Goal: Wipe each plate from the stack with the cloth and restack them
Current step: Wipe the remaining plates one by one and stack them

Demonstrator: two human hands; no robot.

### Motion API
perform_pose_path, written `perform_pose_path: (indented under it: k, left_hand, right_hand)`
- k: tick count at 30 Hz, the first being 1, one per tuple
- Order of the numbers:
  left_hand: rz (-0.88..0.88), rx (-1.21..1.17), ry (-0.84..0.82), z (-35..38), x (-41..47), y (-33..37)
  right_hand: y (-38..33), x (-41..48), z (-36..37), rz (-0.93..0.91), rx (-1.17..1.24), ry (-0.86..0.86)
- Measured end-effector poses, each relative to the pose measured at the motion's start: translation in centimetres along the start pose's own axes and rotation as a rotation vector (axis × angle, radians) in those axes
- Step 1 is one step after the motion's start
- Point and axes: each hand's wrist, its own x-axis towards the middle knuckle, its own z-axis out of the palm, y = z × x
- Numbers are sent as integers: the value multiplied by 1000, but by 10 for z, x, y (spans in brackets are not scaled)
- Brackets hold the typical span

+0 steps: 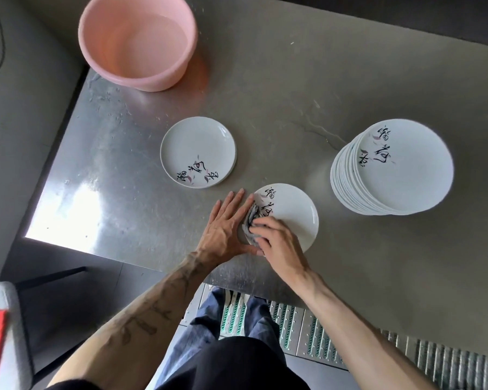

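A white plate with black brush lettering lies on the steel table near its front edge. My right hand presses a crumpled grey cloth onto the plate's left part, fingers curled over the cloth. My left hand lies flat on the table, fingers straight, against the plate's left rim. A tall stack of the same plates stands at the right. Further left and back lies a low pile of matching plates; only the top one shows clearly.
A pink plastic basin stands at the table's back left. The steel table ends at a left corner and a front edge just below my hands. A grey chair with a red item stands at the lower left.
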Motion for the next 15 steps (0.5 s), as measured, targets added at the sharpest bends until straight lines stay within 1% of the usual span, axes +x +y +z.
perform_pose_path:
  k: [2, 5, 6, 9, 11, 13, 15]
  left_hand:
    - [-14, 12, 1, 2, 0, 2]
    - [-55, -29, 26, 5, 1, 5]
    - [-55, -23, 27, 6, 1, 5]
    - [-15, 35, 5, 7, 0, 0]
    - [-10, 47, -7, 5, 0, 1]
    - [-36, 7, -10, 4, 0, 4]
    - [-49, -28, -16, 3, 0, 7]
  right_hand:
    - [12, 2, -8, 7, -52, -4]
    - [15, 6, -12, 83, -62, 93]
    - [10, 4, -8, 87, -51, 93]
    - [3, -6, 1, 29, -20, 8]
    - [10, -6, -7, 8, -56, -12]
    - [20, -1, -21, 21, -123, 48]
    - [30, 12, -36, 93, -207, 175]
